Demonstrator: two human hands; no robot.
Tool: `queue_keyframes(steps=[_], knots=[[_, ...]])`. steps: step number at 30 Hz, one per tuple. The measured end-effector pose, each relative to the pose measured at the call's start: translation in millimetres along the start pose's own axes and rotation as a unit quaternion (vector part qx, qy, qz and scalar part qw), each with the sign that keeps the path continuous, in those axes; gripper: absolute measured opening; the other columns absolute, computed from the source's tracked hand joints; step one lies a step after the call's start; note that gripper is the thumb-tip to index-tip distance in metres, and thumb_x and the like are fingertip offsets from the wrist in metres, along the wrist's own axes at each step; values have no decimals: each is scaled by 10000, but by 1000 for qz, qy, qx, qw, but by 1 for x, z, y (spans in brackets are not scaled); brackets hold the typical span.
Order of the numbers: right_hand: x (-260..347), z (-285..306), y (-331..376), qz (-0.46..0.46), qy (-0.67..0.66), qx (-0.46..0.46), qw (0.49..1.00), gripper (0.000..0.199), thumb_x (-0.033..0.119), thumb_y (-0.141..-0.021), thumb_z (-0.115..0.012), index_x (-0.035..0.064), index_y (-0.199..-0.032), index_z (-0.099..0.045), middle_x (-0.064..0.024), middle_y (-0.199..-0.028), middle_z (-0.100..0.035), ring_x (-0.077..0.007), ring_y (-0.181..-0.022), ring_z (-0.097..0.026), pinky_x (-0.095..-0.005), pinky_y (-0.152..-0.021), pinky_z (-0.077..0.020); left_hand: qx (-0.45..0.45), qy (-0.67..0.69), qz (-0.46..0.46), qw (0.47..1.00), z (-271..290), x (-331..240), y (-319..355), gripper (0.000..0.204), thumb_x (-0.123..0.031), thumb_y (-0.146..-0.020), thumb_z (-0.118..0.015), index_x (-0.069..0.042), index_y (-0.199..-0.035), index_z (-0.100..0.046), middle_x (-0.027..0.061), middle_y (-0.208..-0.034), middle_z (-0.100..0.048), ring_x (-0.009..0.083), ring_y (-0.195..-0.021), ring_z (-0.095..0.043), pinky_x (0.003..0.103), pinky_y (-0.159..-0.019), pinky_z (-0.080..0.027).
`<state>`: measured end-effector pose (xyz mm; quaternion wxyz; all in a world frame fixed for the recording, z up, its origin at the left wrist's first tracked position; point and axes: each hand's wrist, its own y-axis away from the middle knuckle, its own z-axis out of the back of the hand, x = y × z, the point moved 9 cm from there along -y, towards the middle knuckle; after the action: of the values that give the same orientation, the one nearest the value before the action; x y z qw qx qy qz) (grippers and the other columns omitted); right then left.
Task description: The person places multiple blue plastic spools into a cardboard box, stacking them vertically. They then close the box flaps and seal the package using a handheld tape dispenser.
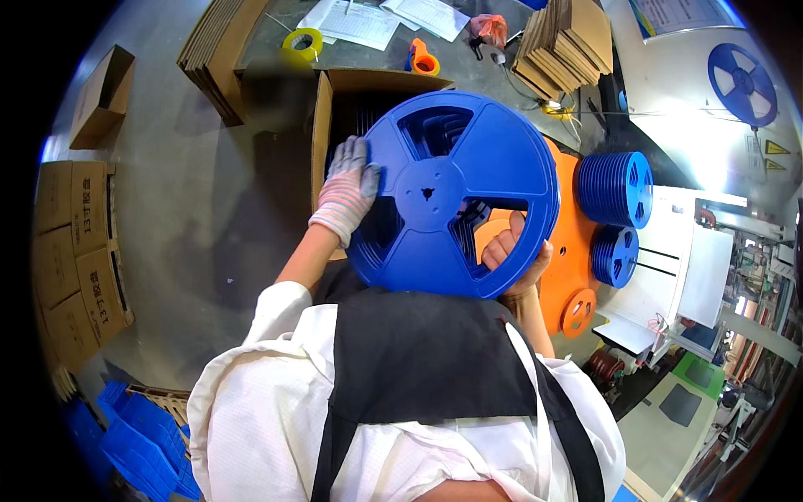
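Note:
A large blue plastic reel [498,142] with cut-out windows and a small centre hole is held in front of my chest. My right hand [512,249], bare, grips its lower right rim, with fingers showing through a window. At the reel's left edge rests my left hand [350,182] in a grey glove with a pink striped cuff, its fingers stretched out flat against the rim. Behind the reel stands an open cardboard box [323,125]. Dark blue reel shapes show through the windows, partly hidden.
Stacks of blue reels [617,189] sit on the right beside an orange panel [562,268]. Flattened cardboard [565,50], yellow tape [302,44], an orange tape dispenser [423,60] and papers [355,23] lie on the far table [381,57]. Packed cartons [79,259] stand at left.

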<state>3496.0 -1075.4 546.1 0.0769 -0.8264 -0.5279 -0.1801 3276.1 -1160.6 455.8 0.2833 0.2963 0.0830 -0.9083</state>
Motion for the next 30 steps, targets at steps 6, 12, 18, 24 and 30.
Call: queue_keyframes(steps=[6,12,18,24,30], knots=[[0,6,-8,-14,30,-60,998,374,400,-791,-647,125,-764,-396,22,-545,-342,-110,-466,-359,-258,-441,-300,30,39,-259,965,14,-136,18,640,-362,-868,-500,-60,-1413,-356,182,-1447,-363,336,-1335,-348,403,-1133,-216],[34,27,-12,61,24,-126,990,354,386,-811,-642,134,-768,-397,37,-602,-339,-85,-483,-364,-241,-449,-301,10,-85,77,993,-39,97,18,555,-427,-943,-366,-113,-1398,-401,151,-1455,-363,323,-1367,-290,418,-1128,-213],[40,21,-41,43,-22,-67,997,298,361,-848,-579,123,-791,-408,26,-618,-338,-99,-565,-351,-258,-536,-325,18,137,-184,973,34,-23,40,547,-314,-833,-611,-26,-1287,-515,196,-1329,-494,379,-1283,-415,436,-1098,-290],[51,12,-53,31,-41,-55,997,301,369,-882,-543,80,-860,-461,3,-640,-377,-124,-603,-404,-281,-564,-388,187,30,-270,944,9,-68,55,684,-319,-690,-713,-24,-1273,-509,182,-1277,-532,364,-1262,-440,500,-1104,-274],[70,28,-57,20,107,-180,978,393,339,-921,-523,-23,-1073,-549,-138,-903,-615,-269,-848,-610,-400,-757,-560,196,17,-260,945,-2,-65,66,518,-107,-787,-623,-38,-1280,-481,188,-1268,-539,334,-1127,-558,382,-919,-490]])
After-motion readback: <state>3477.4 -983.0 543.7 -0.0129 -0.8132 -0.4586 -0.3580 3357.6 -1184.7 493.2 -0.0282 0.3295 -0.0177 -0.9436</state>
